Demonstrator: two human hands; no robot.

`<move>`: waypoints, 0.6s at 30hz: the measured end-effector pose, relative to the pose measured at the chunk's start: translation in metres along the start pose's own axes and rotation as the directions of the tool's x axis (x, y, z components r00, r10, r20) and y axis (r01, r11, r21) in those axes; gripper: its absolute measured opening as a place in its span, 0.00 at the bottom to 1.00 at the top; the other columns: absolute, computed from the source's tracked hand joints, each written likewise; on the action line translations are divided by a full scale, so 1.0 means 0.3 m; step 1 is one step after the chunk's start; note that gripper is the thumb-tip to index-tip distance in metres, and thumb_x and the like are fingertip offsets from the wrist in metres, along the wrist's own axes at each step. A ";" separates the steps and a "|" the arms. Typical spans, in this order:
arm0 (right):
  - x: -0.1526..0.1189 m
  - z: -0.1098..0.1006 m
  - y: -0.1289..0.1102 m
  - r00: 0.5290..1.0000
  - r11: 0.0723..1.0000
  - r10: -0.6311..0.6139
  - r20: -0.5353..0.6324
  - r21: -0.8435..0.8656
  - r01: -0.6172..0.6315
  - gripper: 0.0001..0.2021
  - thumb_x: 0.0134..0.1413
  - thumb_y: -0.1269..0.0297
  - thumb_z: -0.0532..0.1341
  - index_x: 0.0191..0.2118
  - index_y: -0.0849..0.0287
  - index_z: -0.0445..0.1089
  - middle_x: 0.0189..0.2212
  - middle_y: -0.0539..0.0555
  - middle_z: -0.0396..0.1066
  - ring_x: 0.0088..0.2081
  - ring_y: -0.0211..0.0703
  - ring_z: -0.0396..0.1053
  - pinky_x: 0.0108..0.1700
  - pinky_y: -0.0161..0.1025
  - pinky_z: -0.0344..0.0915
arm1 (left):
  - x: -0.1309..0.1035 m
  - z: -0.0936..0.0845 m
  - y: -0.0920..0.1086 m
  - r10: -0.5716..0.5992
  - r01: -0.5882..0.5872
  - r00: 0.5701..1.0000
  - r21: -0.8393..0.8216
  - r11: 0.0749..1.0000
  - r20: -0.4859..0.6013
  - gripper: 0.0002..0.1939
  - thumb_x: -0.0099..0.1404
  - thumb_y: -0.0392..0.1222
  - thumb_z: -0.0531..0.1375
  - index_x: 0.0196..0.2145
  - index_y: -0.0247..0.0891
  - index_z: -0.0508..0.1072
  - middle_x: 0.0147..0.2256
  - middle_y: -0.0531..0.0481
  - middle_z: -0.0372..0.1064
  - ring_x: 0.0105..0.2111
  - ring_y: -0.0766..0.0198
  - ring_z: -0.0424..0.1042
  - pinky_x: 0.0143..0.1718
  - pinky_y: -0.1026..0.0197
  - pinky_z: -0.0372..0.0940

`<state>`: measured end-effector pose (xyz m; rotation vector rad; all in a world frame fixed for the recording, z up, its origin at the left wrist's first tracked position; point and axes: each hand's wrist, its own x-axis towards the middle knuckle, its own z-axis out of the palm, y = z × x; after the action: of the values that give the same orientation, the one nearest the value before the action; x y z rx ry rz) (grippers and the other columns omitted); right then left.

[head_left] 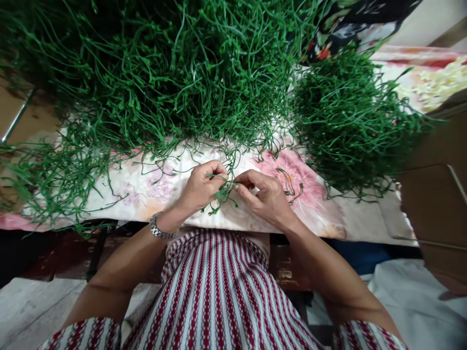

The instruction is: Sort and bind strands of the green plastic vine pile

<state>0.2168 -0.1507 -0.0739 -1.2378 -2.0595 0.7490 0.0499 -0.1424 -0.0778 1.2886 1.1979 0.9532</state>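
Both hands meet over the near edge of a table with a floral cloth (166, 187). My left hand (204, 184) is closed in a pinch on thin green artificial stems (222, 194), whose small leafy tips hang below the fingers. Opposite it, my right hand (264, 194) pinches the end of a green stem between thumb and forefinger. Just beyond my fingers, a few loose stems trail from a large heap of green stems (182, 82). Two or so short pieces (288, 182) lie on the pink printed flower beside my right hand.
A second green pile (353, 121) stands to the right, next to a brown cardboard box (438, 180). Scattered stems (58, 180) spread over the left table edge. Pale yellow-white pieces (443, 82) lie far right. Dark floral fabric (350, 24) shows behind the heap.
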 end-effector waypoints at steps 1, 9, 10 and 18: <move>-0.003 -0.004 -0.001 1.000 1.000 -0.008 -0.003 -0.023 0.008 0.05 0.52 0.68 0.56 0.32 0.62 0.68 0.25 0.51 0.70 0.27 0.35 0.66 0.29 0.32 0.60 | 0.001 0.002 -0.001 0.007 -0.007 1.000 0.000 1.000 0.013 0.02 0.51 0.32 0.55 0.22 0.35 0.64 0.19 0.57 0.56 0.21 0.73 0.55 0.21 0.70 0.51; -0.073 -0.133 0.050 0.978 0.959 -0.094 -0.187 -0.282 0.039 0.06 0.54 0.70 0.54 0.33 0.59 0.68 0.28 0.54 0.71 0.31 0.41 0.68 0.34 0.38 0.64 | 0.014 -0.072 0.068 -0.072 0.070 0.997 -0.067 0.995 -0.032 0.04 0.48 0.32 0.59 0.23 0.35 0.65 0.19 0.56 0.61 0.19 0.72 0.61 0.18 0.69 0.55; -0.081 -0.154 0.060 0.976 0.948 -0.099 -0.195 -0.315 0.033 0.06 0.54 0.70 0.54 0.33 0.58 0.68 0.28 0.54 0.71 0.31 0.42 0.68 0.35 0.39 0.64 | 0.020 -0.089 0.079 -0.086 0.083 0.996 -0.066 0.994 -0.036 0.04 0.47 0.33 0.59 0.22 0.35 0.65 0.18 0.56 0.61 0.18 0.72 0.61 0.17 0.69 0.55; 0.024 -0.001 -0.001 0.982 0.760 -0.006 0.190 -0.637 0.128 0.11 0.54 0.61 0.56 0.33 0.65 0.68 0.29 0.61 0.69 0.33 0.49 0.64 0.36 0.44 0.57 | 0.045 -0.136 0.114 -0.060 0.060 0.997 -0.009 0.998 -0.050 0.05 0.45 0.36 0.62 0.21 0.35 0.67 0.16 0.56 0.61 0.16 0.72 0.61 0.17 0.68 0.53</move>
<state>0.2141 -0.1443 -0.0719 -1.4765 -2.6188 0.0803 0.0160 -0.1188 -0.0417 1.2226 1.2637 0.9499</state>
